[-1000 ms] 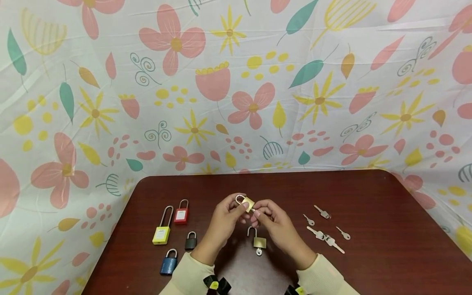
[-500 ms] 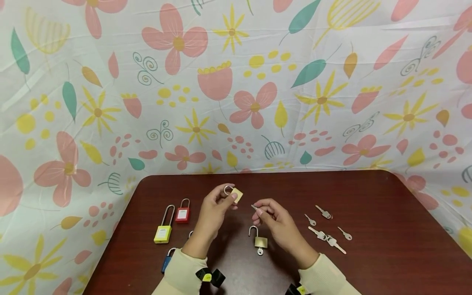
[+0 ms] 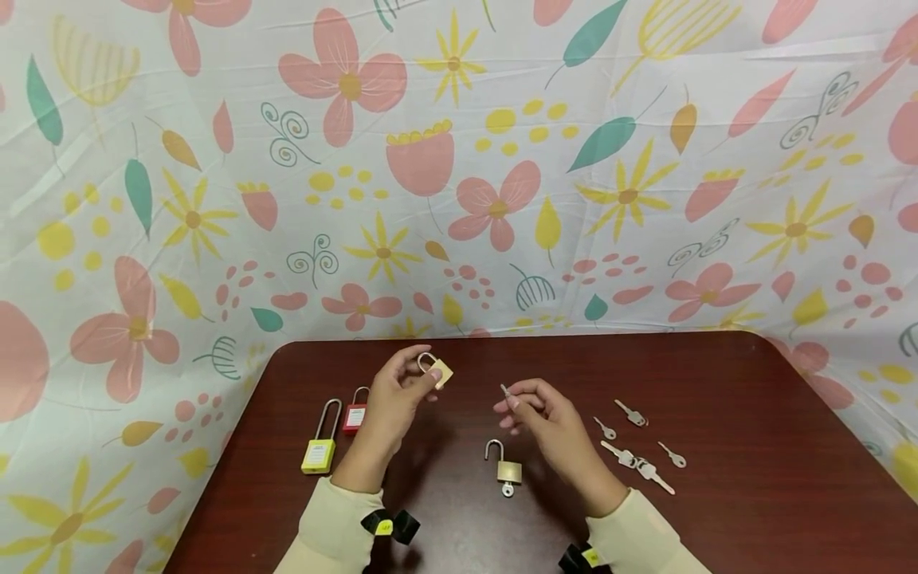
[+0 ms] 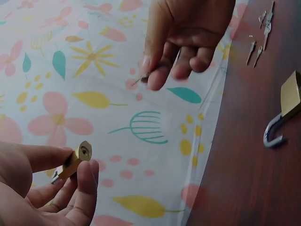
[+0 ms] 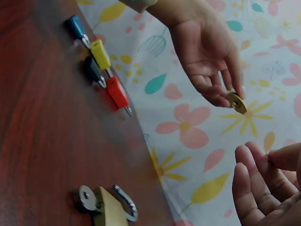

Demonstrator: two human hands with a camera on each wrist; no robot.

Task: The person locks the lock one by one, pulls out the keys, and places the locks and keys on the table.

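My left hand point(image 3: 390, 406) pinches a small brass padlock point(image 3: 441, 373) by its body, above the table. The keyhole in its end faces out between thumb and fingers in the left wrist view. My right hand point(image 3: 552, 426) pinches a small silver key point(image 3: 505, 391) between thumb and index finger, apart from the padlock; most of the key is hidden by the fingers. Between the hands a second brass padlock point(image 3: 509, 470) lies on the table, its shackle point(image 3: 493, 449) swung open and a key point(image 3: 508, 490) in its bottom.
On the left lie a yellow long-shackle padlock point(image 3: 318, 456), a red padlock point(image 3: 355, 418), a blue padlock point(image 5: 76, 27) and a black padlock point(image 5: 93, 69). Several loose keys point(image 3: 645, 470) lie on the right of the dark red table point(image 3: 774, 494). A flowered cloth point(image 3: 459, 263) hangs behind it.
The key, at the padlock's bottom a second ago, is now away from it. My left hand has moved left and up with the padlock; my right hand has shifted slightly right with the key.
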